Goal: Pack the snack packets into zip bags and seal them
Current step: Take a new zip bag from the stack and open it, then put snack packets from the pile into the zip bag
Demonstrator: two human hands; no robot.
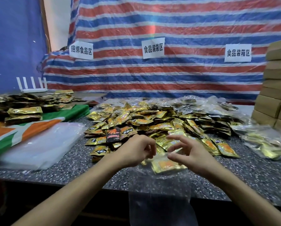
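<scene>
Head view: one clear zip bag (159, 199) lies at the near edge of the bench (71, 173), its mouth toward the pile and its lower part hanging over the edge toward the person. At least one gold snack packet (167, 166) sits inside, near the mouth.

Left hand (136, 152): fingers curled, apparently pinching the left end of the bag's mouth; the contact itself is partly hidden. Right hand (192, 154): thumb and forefinger pinch the mouth on the right, the other fingers spread above.

Pile of loose packets (152, 121): heaped just beyond the hands. Stack of empty bags (38, 144): flat on the bench to the left. Filled bags (267, 144): to the right.

Assessment of handling: the bag film looks thin, limp and slick, with no stiffness of its own; the overhanging part may drag it off the bench once loaded. The packets appear light, flat and smooth-foiled, liable to slide out of an open mouth. Best hold is judged to be at the zip strip, both ends pinched, then pressed along its length.
</scene>
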